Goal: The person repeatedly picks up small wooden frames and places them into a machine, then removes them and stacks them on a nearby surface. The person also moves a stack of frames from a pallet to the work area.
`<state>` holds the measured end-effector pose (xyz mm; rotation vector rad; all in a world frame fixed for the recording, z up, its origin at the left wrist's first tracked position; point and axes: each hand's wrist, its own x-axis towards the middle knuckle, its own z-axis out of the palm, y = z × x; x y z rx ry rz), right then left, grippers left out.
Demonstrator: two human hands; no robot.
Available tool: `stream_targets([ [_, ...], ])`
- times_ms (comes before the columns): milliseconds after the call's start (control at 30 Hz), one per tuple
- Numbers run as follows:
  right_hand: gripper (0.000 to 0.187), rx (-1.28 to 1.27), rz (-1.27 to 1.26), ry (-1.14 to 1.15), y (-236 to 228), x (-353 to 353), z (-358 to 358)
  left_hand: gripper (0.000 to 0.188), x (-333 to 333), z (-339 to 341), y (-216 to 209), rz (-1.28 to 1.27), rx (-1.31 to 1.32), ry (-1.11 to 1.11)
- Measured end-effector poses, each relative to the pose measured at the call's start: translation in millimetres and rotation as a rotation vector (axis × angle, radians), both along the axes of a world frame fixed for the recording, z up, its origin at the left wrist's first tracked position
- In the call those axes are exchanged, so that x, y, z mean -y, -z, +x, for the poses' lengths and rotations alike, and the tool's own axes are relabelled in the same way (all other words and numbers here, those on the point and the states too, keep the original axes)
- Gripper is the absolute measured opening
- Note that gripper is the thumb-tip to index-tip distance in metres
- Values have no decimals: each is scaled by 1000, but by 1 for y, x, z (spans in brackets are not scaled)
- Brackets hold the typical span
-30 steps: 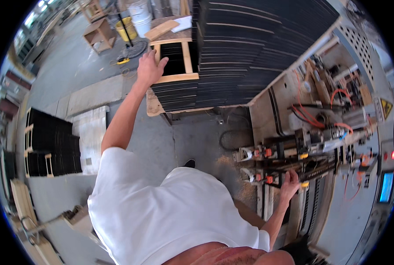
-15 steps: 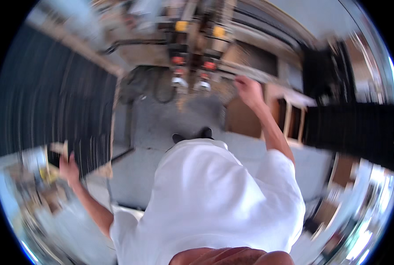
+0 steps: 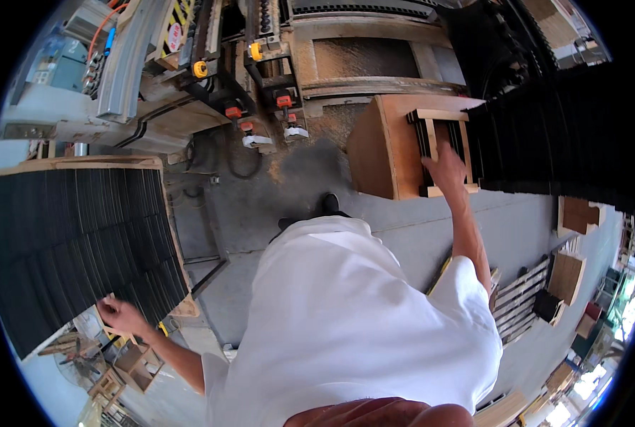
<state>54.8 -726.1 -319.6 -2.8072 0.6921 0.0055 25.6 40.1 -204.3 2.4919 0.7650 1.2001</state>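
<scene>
My left hand (image 3: 124,317) is at the near end of a long stack of black slats (image 3: 82,242) on the left, its fingers curled. Pale wood strips show just below it; whether the fingers grip one is hidden. Off to the right, my right hand (image 3: 447,173) reaches over a small frame (image 3: 423,115) of pale and black strips, fingers apart and close to its inner opening. That frame stands against a brown wooden box (image 3: 396,146). Beside it a second stack of black pieces (image 3: 552,135) runs off to the right.
A machine with yellow knobs (image 3: 201,69) and red-and-white clamps (image 3: 285,107) stands ahead, sawdust around it. A pale wooden edge (image 3: 75,162) borders the left stack. Slatted pallets (image 3: 520,302) and wooden boxes (image 3: 567,277) lie at the right rear.
The view has turned, bringing the machine leftward. My right hand has come down from beside the machine to the small frame. My left hand's fingers have curled at the stack's end.
</scene>
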Motion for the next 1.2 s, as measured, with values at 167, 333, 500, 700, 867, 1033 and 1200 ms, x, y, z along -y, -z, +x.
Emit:
stream_targets([
  [167, 30, -38, 40, 46, 20, -4, -13, 19, 165, 87, 36, -311, -94, 475],
  [333, 39, 251, 111, 151, 17, -4, -10, 25, 276, 183, 73, -662, -231, 878],
  [500, 35, 536, 508, 345, -28, -13, 16, 27, 329, 320, 98, -857, -220, 1095],
  [700, 35, 774, 886, 355, -79, -57, 64, 28, 370, 524, 132, -1187, -169, 1037],
  [867, 36, 702, 966, 389, -89, -83, 85, 59, 403, 661, 131, -1671, -308, 879],
  [1033, 34, 716, 953, 354, -88, -113, 104, 72, 418, 765, 145, -1791, -238, 757],
  [1200, 29, 523, 693, 316, -113, -129, 154, 51, 417, 828, 168, -1944, -90, 671],
])
